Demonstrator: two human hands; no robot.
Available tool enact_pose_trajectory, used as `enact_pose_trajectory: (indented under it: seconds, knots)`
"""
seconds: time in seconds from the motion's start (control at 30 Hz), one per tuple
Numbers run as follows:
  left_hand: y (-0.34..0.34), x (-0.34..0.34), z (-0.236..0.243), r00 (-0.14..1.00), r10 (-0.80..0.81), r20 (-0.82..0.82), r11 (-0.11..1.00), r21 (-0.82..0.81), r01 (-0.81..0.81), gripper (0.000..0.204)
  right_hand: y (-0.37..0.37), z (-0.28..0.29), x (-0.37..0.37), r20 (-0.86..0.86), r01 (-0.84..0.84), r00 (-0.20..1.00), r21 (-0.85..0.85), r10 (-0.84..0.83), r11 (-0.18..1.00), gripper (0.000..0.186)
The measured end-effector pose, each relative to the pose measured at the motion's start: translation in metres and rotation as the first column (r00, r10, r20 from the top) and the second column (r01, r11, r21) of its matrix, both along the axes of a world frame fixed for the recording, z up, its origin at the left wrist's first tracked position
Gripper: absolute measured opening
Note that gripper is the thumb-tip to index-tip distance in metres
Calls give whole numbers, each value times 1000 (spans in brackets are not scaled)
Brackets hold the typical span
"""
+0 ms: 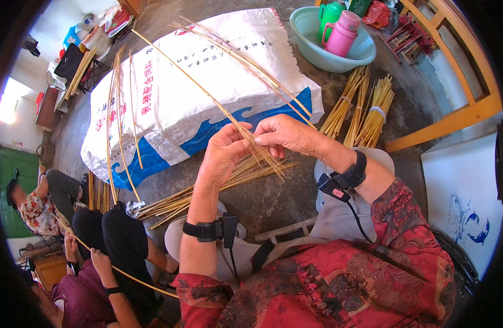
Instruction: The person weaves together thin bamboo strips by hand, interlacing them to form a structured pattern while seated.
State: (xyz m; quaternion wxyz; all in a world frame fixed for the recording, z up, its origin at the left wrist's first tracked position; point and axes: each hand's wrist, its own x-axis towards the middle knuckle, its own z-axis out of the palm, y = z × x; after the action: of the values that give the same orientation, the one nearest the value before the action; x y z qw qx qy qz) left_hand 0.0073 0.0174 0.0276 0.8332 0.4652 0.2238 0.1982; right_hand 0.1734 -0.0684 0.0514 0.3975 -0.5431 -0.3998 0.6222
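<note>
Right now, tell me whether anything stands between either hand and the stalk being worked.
Nothing visible does: the left hand and right hand both have fingers at the stalk, near its frayed end. The white sack lies behind its long upper part, not between it and the hands.

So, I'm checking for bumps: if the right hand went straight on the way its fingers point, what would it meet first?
The right hand would first meet the thin, tan, straw-like stalks that it pinches, then probably the bare left hand just beyond, though depth is unclear.
</note>
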Motion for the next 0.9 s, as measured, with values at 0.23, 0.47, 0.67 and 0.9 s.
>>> enact_pose_trajectory:
  seconds: [0.23,0.47,0.67,0.9]
  knots:
    - [0,0,-1,1000,3,3,999,-42,-2,24,2,-3,-2,86,-7,996,38,4,999,12]
    - [1,-1,-5,999,32,-11,999,-43,-32,19,4,-5,-1,97,17,995,57,-23,998,13]
    - [-1,-3,-2,1000,22,-12,998,-58,-22,17,4,-7,0,18,16,1000,52,-17,998,13]
    - [0,-3,-8,999,40,-20,996,-84,-41,18,4,-10,-3,-70,1,998,8,0,1000,16]
